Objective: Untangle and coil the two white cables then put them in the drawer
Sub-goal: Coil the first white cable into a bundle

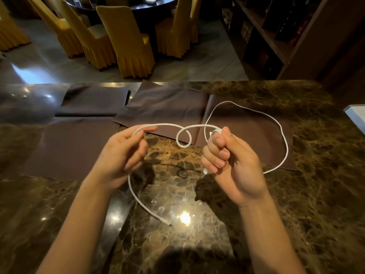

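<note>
A white cable (256, 111) is held up above the brown marble counter (316, 175). My left hand (122, 155) pinches one stretch of it between thumb and fingers. From there a length hangs down and ends in a plug (167, 223) near the counter. Between the hands the cable makes a small loop (183, 138). My right hand (227, 161) is closed in a fist on the cable, with a connector (204, 173) sticking out below the fingers. A wide loop swings out to the right of that hand. I cannot tell whether this is one cable or two. No drawer is in view.
Dark brown leather mats (167, 107) lie on the counter behind the hands. A white box edge (355, 117) shows at the far right. Beyond the counter stand yellow covered chairs (128, 40) around a dark table, and wooden shelving (276, 32) at the right.
</note>
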Available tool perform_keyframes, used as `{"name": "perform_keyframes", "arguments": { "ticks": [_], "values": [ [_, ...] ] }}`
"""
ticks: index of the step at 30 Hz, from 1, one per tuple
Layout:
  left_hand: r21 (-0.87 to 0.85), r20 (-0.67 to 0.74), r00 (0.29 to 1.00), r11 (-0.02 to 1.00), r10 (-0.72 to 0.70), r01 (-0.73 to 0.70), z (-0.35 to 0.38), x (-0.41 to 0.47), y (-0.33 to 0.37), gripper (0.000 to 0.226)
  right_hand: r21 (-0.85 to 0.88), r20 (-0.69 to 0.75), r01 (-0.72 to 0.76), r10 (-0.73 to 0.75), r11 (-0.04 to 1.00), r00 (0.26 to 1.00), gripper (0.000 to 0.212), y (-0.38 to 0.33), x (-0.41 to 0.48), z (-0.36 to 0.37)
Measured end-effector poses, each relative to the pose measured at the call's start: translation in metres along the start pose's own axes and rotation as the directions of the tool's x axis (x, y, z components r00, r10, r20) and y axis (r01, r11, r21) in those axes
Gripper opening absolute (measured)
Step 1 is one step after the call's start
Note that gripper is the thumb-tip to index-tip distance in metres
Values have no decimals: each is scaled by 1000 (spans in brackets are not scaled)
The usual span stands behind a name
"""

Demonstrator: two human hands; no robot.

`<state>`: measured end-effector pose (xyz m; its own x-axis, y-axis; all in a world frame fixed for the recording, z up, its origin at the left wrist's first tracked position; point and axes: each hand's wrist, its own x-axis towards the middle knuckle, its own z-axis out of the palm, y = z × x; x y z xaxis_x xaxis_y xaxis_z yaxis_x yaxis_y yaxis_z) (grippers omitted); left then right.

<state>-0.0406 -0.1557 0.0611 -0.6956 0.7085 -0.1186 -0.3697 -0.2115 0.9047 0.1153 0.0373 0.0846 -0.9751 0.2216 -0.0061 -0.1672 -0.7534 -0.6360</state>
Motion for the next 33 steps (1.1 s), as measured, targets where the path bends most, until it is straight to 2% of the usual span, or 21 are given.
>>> {"name": "perform_keyframes", "arguments": {
  "ticks": [3, 5, 6, 8, 9, 10, 12, 13, 14, 17, 19, 20, 21, 23, 25, 27, 28, 30, 33],
  "values": [
    [-133, -59, 991, 985, -123, 115, -21, 10, 14, 30, -13, 18, -2, 2, 1000, 1000, 36, -2, -2, 4],
    [-106, -129, 972, 977, -196, 183, -32, 16, 21, 26, -4, 46, 3, -3, 1000, 999, 35, -3, -4, 9],
    [-40, -207, 955, 977, -214, 210, -36, 19, 23, 26, 8, 60, 9, -10, 1000, 998, 35, -4, -6, 12],
    [269, -380, 912, 925, -155, 270, -39, 22, 26, 26, 15, 79, 27, -28, 1000, 996, 35, -9, -8, 16],
    [448, -424, 902, 845, -86, 292, -40, 21, 28, 24, 9, 83, 40, -41, 999, 996, 36, -13, -9, 18],
    [594, -417, 908, 741, -49, 312, -37, 20, 31, 31, 5, 86, 54, -54, 999, 995, 36, -16, -9, 20],
    [822, -301, 952, 490, -58, 290, -26, 12, 35, 81, 1, 90, 62, -62, 998, 994, 35, -19, -9, 22],
    [896, -215, 975, 386, -56, 220, -14, 6, 36, 99, -13, 86, 60, -58, 998, 995, 34, -19, -8, 23],
    [931, -110, 993, 347, -35, 115, 0, 0, 35, 108, -34, 77, 57, -54, 998, 996, 33, -17, -6, 23],
    [895, 165, 979, 399, 122, -200, 35, -12, 31, 102, -84, 33, 38, -35, 996, 999, 33, -9, -4, 25],
    [871, 265, 958, 399, 106, -285, 44, -19, 31, 88, -103, -2, 31, -32, 994, 999, 33, -5, -3, 26],
    [881, 304, 948, 351, 95, -318, 47, -22, 31, 77, -121, -19, 33, -36, 992, 999, 33, -4, -4, 26],
    [898, 289, 952, 316, 101, -306, 47, -23, 32, 65, -142, -34, 36, -41, 989, 999, 33, -4, -4, 26],
    [926, 103, 983, 347, 155, -152, 48, -23, 35, 48, -178, -59, 40, -51, 983, 997, 32, -3, -5, 26],
    [881, -78, 973, 471, 217, -34, 46, -20, 37, 44, -198, -75, 42, -58, 979, 995, 31, -2, -5, 26],
    [777, -170, 940, 627, 296, -57, 45, -19, 44, 42, -221, -87, 40, -60, 975, 994, 32, 0, -5, 26],
    [747, -187, 915, 657, 358, -104, 47, -20, 48, 40, -232, -92, 35, -58, 972, 994, 33, 1, -5, 26],
    [790, -126, 861, 574, 493, -213, 60, -26, 54, 37, -244, -96, 23, -48, 970, 994, 34, 4, -4, 26],
    [865, 130, 812, 336, 569, -374, 92, -28, 55, 40, -248, -73, 18, -38, 969, 997, 36, 8, -3, 30]
  ]
}}
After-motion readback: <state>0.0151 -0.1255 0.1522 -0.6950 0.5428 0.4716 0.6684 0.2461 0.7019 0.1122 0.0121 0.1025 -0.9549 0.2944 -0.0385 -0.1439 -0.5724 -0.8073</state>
